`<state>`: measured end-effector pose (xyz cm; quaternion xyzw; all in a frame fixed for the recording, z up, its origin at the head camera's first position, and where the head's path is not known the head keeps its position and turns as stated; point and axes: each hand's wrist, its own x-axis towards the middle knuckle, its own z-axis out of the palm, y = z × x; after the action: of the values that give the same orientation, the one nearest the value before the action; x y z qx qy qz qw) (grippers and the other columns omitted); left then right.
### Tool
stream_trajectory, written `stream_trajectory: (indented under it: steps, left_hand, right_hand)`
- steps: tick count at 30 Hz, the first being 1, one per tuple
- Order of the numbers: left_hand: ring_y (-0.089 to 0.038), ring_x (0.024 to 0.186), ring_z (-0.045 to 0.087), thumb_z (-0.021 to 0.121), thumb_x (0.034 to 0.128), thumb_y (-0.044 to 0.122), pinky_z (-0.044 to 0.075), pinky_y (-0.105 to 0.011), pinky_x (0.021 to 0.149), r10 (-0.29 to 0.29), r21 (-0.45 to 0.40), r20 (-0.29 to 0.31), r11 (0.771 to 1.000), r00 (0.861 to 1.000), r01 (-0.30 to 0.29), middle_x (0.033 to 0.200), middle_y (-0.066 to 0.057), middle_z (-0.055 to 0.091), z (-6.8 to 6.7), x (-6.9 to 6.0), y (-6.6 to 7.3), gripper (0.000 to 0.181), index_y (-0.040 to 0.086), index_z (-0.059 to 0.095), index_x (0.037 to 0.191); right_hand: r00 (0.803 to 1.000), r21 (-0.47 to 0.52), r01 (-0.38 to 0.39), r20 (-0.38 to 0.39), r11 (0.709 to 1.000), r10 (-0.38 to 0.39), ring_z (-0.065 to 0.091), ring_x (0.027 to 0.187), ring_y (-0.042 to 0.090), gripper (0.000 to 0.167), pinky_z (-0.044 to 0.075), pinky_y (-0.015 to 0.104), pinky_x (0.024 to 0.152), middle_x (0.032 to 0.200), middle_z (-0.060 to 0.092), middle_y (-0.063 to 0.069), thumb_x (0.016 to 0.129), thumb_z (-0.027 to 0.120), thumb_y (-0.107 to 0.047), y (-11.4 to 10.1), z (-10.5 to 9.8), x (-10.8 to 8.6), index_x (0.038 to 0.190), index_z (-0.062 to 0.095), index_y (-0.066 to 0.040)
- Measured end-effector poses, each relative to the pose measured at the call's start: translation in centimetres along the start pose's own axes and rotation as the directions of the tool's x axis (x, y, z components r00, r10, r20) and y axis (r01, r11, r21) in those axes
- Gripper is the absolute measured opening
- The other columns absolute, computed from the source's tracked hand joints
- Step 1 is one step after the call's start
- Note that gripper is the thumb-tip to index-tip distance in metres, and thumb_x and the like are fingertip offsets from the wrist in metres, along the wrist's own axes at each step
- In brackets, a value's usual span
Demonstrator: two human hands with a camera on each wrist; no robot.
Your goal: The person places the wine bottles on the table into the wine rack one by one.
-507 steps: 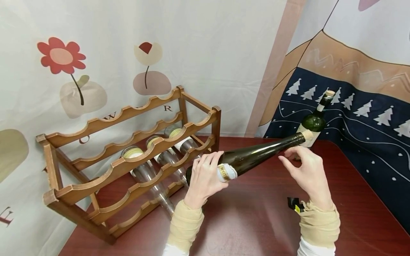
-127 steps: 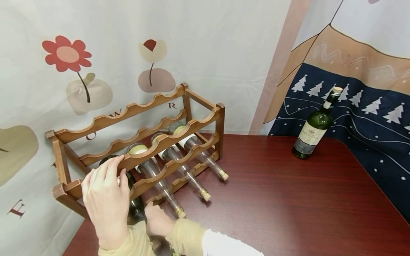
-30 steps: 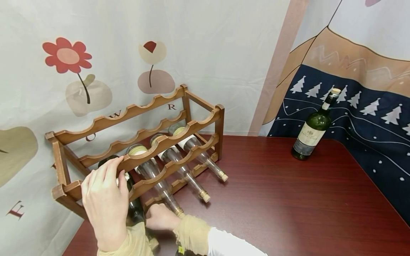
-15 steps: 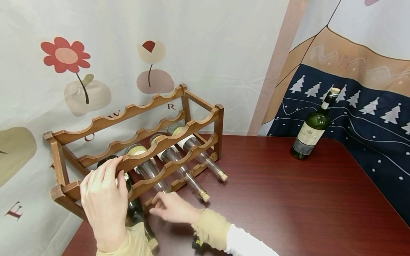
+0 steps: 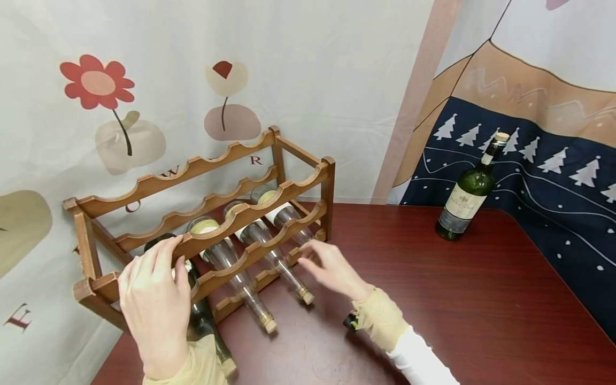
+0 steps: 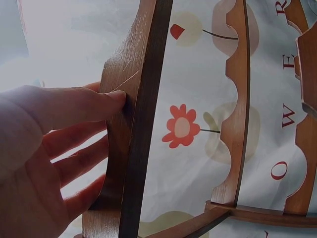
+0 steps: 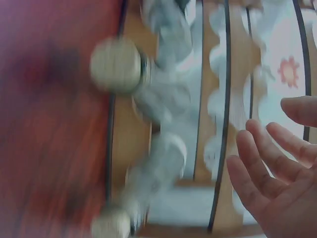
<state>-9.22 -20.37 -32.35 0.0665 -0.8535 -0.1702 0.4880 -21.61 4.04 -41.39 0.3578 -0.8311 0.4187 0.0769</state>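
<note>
My left hand point(image 5: 156, 305) grips the front top rail of the wooden wine rack point(image 5: 329, 206); in the left wrist view the thumb presses one face of the rail, fingers behind it. My right hand point(image 5: 332, 267) is in front of the rack's right end with loosely bent fingers, holding nothing, and covers the neck of the rightmost clear bottle point(image 5: 289, 216). Two more clear corked bottles, one in the middle point(image 5: 284, 270) and one left of it point(image 5: 246, 294), lie in the lower tier. A dark corked bottle point(image 5: 206, 321) lies leftmost, partly hidden by my left hand and sleeve.
A green corked wine bottle point(image 5: 464, 206) with a cream label stands at the back right of the reddish-brown table point(image 5: 409, 278). A printed curtain point(image 5: 337, 96) hangs close behind the rack. A small black object point(image 5: 350, 322) shows beside my right sleeve.
The dark bottle, earlier in my left hand above the table, now lies in the rack. My right hand has left its neck and moved right, past the clear bottles. My left hand stays on the rail.
</note>
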Motion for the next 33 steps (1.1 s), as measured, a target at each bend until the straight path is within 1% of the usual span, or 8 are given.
stream_trajectory:
  steps: [4, 8, 12, 16, 20, 25, 29, 33]
  left_hand:
    - [-0.039, 0.100, 0.059, 0.063, 0.0811, -0.008, 0.037, -0.056, 0.097, 0.001, 0.000, 0.006, 1.000, 1.000, -0.001, 0.112, -0.017, 0.066, 0.0, 0.0, 0.0, 0.034, 0.005, 0.065, 0.112]
    - [-0.039, 0.100, 0.059, 0.063, 0.0811, -0.008, 0.037, -0.056, 0.097, 0.001, 0.001, 0.001, 1.000, 1.000, -0.001, 0.112, -0.017, 0.067, 0.0, 0.0, 0.0, 0.033, 0.005, 0.065, 0.112]
    - [-0.039, 0.100, 0.059, 0.063, 0.0810, -0.008, 0.037, -0.055, 0.097, 0.003, -0.005, -0.005, 1.000, 1.000, -0.003, 0.112, -0.017, 0.067, -0.1, 0.1, 0.0, 0.033, 0.005, 0.065, 0.112]
    - [-0.039, 0.099, 0.059, 0.064, 0.0808, -0.008, 0.038, -0.055, 0.097, 0.005, -0.005, -0.009, 1.000, 1.000, -0.005, 0.111, -0.017, 0.067, 0.0, 0.2, 0.0, 0.033, 0.004, 0.066, 0.111]
    - [-0.039, 0.099, 0.059, 0.063, 0.0806, -0.008, 0.038, -0.055, 0.096, 0.007, -0.006, -0.013, 1.000, 1.000, -0.007, 0.111, -0.017, 0.067, 0.0, 0.2, 0.0, 0.033, 0.004, 0.066, 0.111]
    - [-0.039, 0.100, 0.059, 0.063, 0.0806, -0.008, 0.037, -0.055, 0.097, 0.007, -0.006, -0.012, 1.000, 1.000, -0.007, 0.112, -0.018, 0.067, 0.0, 0.1, -0.1, 0.033, 0.005, 0.066, 0.111]
    - [-0.039, 0.100, 0.059, 0.063, 0.0806, -0.008, 0.037, -0.055, 0.097, 0.009, -0.004, -0.008, 1.000, 1.000, -0.009, 0.112, -0.018, 0.067, 0.1, 0.1, -0.1, 0.034, 0.005, 0.066, 0.112]
    - [-0.039, 0.100, 0.059, 0.063, 0.0806, -0.008, 0.037, -0.054, 0.097, 0.010, -0.004, -0.008, 1.000, 1.000, -0.010, 0.112, -0.018, 0.067, 0.1, 0.1, 0.0, 0.034, 0.005, 0.066, 0.112]
  right_hand:
    - [0.988, -0.050, -0.027, -0.156, 0.998, 0.019, 0.065, 0.082, 0.015, 0.020, 0.054, 0.032, 0.077, 0.091, 0.069, 0.006, 0.088, 0.065, -0.012, 2.2, -2.9, -0.8, 0.105, 0.063, -0.003]
    - [0.956, -0.083, -0.101, -0.285, 0.991, 0.074, 0.065, 0.086, 0.017, 0.019, 0.052, 0.036, 0.081, 0.090, 0.069, 0.005, 0.087, 0.067, -0.013, 3.9, -5.9, -1.7, 0.104, 0.063, -0.006]
    - [0.907, -0.063, -0.178, -0.399, 0.982, 0.139, 0.065, 0.086, 0.016, 0.019, 0.053, 0.033, 0.080, 0.093, 0.069, 0.006, 0.087, 0.066, -0.012, 5.2, -9.0, -2.6, 0.105, 0.063, -0.007]
    - [0.839, -0.036, -0.206, -0.520, 0.978, 0.158, 0.061, 0.085, 0.005, 0.020, 0.050, 0.017, 0.080, 0.096, 0.069, 0.012, 0.087, 0.066, -0.010, 6.4, -11.6, -3.5, 0.107, 0.063, -0.004]
    - [0.742, 0.005, -0.211, -0.650, 0.977, 0.164, 0.053, 0.085, -0.008, 0.021, 0.044, 0.012, 0.081, 0.097, 0.067, 0.020, 0.087, 0.064, -0.004, 6.5, -14.1, -4.1, 0.107, 0.062, 0.003]
    - [0.585, 0.063, -0.249, -0.786, 0.967, 0.202, 0.053, 0.085, -0.011, 0.024, 0.042, 0.013, 0.081, 0.091, 0.064, -0.009, 0.087, 0.062, -0.004, 7.0, -17.6, -4.3, 0.108, 0.062, 0.008]
    - [0.453, 0.120, -0.271, -0.859, 0.955, 0.236, 0.054, 0.084, -0.009, 0.025, 0.041, 0.013, 0.081, 0.089, 0.057, -0.026, 0.086, 0.065, -0.011, 8.6, -20.6, -4.3, 0.108, 0.063, 0.001]
    - [0.364, 0.169, -0.305, -0.889, 0.937, 0.279, 0.053, 0.088, -0.006, 0.023, 0.041, 0.016, 0.081, 0.090, 0.057, -0.024, 0.085, 0.066, -0.016, 9.5, -23.2, -4.1, 0.107, 0.064, -0.012]
